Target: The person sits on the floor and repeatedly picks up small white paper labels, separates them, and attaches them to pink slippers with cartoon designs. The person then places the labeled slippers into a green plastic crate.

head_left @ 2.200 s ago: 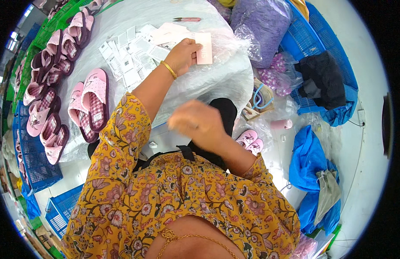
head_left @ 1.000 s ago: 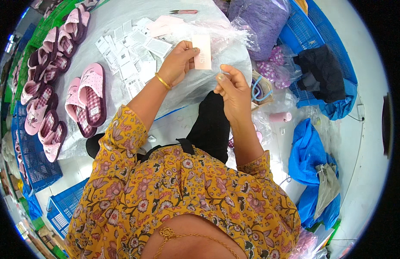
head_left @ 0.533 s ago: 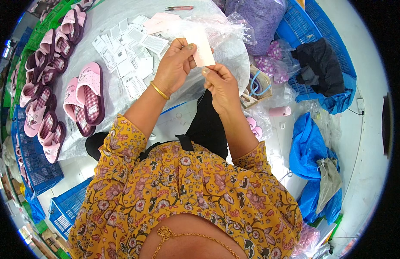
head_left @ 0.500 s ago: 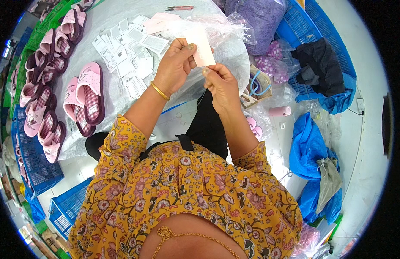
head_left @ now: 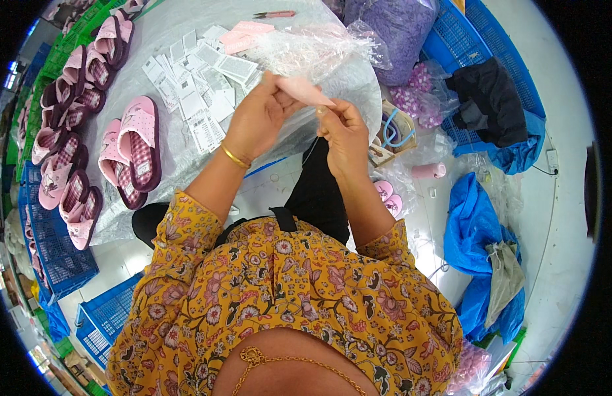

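Note:
Above the near edge of the covered table, a pale pink card (head_left: pixel 305 91) slants between my two hands. My left hand (head_left: pixel 258 119) grips its left end, fingers curled beneath it. The far right corner is pinched between thumb and fingers of my right hand (head_left: pixel 345 132). Left of my left hand lies a spread of white printed labels (head_left: pixel 202 92). Pink cards (head_left: pixel 243 38) and crumpled clear plastic bags (head_left: pixel 312 49) lie just beyond my hands. A pair of pink slippers (head_left: pixel 139 135) with checked insoles sits further left on the table.
Rows of more pink slippers (head_left: pixel 81 72) line the table's left side, beside blue crates (head_left: pixel 58 244). Red-handled snips (head_left: pixel 274 14) lie at the far edge. To the right are a purple bundle (head_left: pixel 392 39), an open carton (head_left: pixel 393 132) and blue sheeting (head_left: pixel 471 224).
The card has tipped from upright and facing me to a flatter slant. My left hand has shifted slightly lower and turned; my right hand keeps hold of the corner.

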